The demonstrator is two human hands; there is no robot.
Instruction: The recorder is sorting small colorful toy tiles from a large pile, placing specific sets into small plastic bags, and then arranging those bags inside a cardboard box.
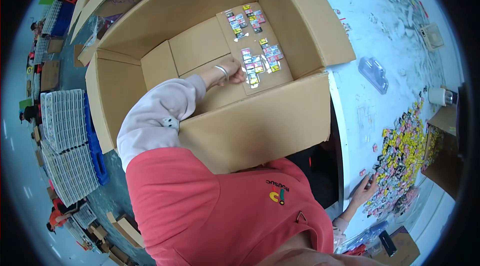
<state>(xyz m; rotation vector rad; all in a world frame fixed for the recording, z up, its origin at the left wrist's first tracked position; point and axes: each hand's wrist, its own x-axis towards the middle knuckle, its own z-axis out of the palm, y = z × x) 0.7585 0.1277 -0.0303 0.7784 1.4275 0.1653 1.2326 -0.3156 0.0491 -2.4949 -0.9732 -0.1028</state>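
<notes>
My left hand [231, 72], with a bracelet at its wrist, reaches into a large open cardboard box [255, 133]. Its fingers are curled together at the left edge of a clear plastic blister tray [253, 69] filled with small colourful blocks. Three similar filled trays lie beside and beyond it on the box bottom; one is a filled tray [272, 56] just to the right. Over on the table, my right hand [367, 188] has its fingers apart at the near edge of a pile of small blocks [402, 148]. A pink block [362, 172] lies close to its fingertips.
An unfilled clear blister tray [374, 75] rests on the white table [357, 116]. A second cardboard box [445, 151] lies by the pile. White plastic crates [65, 121] stand on the left floor, and people work farther off.
</notes>
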